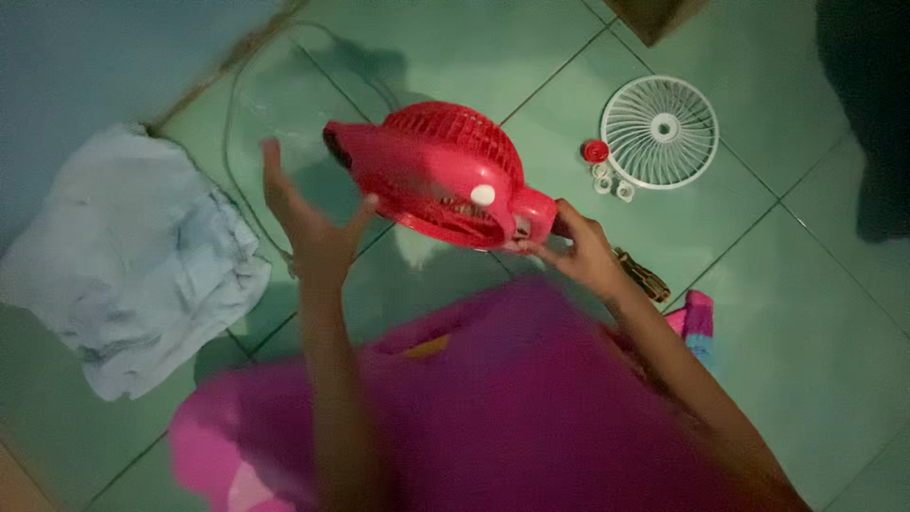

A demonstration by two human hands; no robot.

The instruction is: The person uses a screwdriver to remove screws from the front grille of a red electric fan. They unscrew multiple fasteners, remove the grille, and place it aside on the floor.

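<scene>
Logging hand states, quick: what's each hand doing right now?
Left hand: open, fingers spread, beside the red fan body; contact unclear.
Right hand: closed on the fan's base end.

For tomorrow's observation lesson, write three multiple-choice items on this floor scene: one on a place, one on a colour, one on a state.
1. Where does the white fan grille lie?
A. On the floor tiles, upper right
B. On the crumpled cloth
C. On the person's lap

2. What colour is the fan body?
A. Blue
B. Red
C. Yellow

3. How does the left hand stand?
A. Closed round the cloth
B. Flat on the floor
C. Open, fingers spread, beside the fan body

Answers: 1 A, the grille rests flat on the green floor, next to a few small caps. 2 B, the housing and its rear guard are red. 3 C, the palm is open at the fan's left edge, while the right hand has its grip on the fan's base end; the pale cloth lies untouched at the left.
</scene>
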